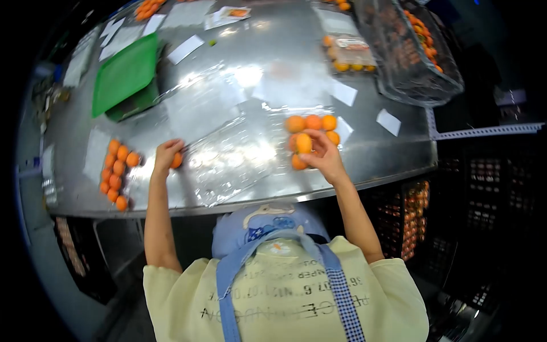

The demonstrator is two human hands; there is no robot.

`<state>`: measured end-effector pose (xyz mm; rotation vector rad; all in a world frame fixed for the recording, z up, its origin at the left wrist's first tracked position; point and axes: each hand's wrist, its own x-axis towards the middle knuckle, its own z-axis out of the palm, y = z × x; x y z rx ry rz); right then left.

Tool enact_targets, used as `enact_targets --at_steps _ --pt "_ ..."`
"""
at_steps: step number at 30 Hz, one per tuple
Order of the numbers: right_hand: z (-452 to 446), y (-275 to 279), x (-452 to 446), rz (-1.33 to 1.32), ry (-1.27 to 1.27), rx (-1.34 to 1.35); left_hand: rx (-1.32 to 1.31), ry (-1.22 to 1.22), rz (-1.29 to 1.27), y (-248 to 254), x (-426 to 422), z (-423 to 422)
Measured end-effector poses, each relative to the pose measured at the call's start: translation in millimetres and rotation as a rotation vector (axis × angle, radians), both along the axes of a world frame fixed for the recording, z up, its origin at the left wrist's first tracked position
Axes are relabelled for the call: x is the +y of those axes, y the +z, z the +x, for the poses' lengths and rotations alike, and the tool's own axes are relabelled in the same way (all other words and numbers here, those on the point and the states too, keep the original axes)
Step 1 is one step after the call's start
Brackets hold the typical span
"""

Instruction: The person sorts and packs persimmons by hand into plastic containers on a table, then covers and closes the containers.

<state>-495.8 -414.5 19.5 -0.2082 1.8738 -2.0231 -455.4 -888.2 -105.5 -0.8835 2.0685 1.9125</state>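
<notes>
My right hand grips an orange between thumb and fingers, over a clear plastic tray. Several other oranges sit in rows in that tray, some partly hidden by my hand. To the left, my left hand is curled round another orange, which shows only in part beside the fingers. A loose group of oranges lies on the metal table left of my left hand. Between my hands lie empty clear trays.
On the metal table, a green bin stands at the back left. A packed tray of oranges and a lined crate are at the back right. White paper slips lie about. Fruit-filled crates stand below the table's right edge.
</notes>
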Motion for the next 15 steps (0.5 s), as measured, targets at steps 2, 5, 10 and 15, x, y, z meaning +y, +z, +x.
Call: enact_targets --at_steps 2,5,10,15 --pt "10.5 -7.1 -28.2 0.175 0.189 0.006 0.007 0.043 0.039 9.6 9.7 0.1" --pt "19.9 4.2 -62.0 0.351 0.347 0.189 -0.047 0.072 0.048 28.4 19.9 -0.6" --pt "20.3 -13.1 -68.2 0.499 0.436 0.406 -0.022 0.088 0.055 29.2 22.8 2.0" --pt "17.1 -22.0 -73.6 0.636 0.513 0.558 -0.019 0.1 0.057 25.9 22.1 2.4"
